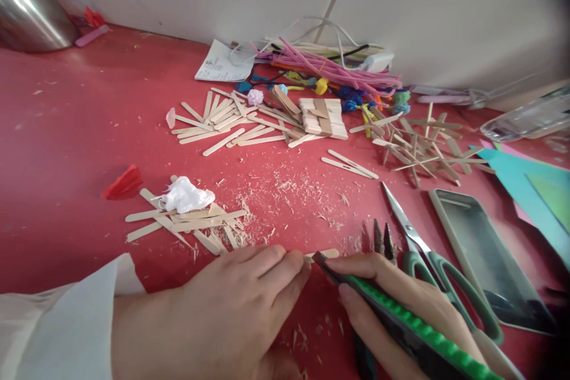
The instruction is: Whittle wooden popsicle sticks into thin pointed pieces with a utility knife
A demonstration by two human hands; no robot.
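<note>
My left hand [249, 306], in a white sleeve, presses a wooden craft stick [328, 253] against the red table. Its fingers are together and cover most of the stick, whose rounded end sticks out on the right. A green and black utility knife [403, 323] is gripped in my right hand [401, 285], with its tip touching or just above the stick near that end. Wood shavings [289, 190] lie scattered beyond my hands. Just past my right fingers are the dark jaws of pliers [383, 238], partly hidden by the hand.
Green-handled scissors [427, 255] and a grey tray-like case [485, 255] lie to the right. Craft sticks [178, 222] with a white crumpled lump [187, 195] sit at left. Loose sticks [222, 116], a stick bundle [323, 117] and pink pipe cleaners [329, 65] are along the wall.
</note>
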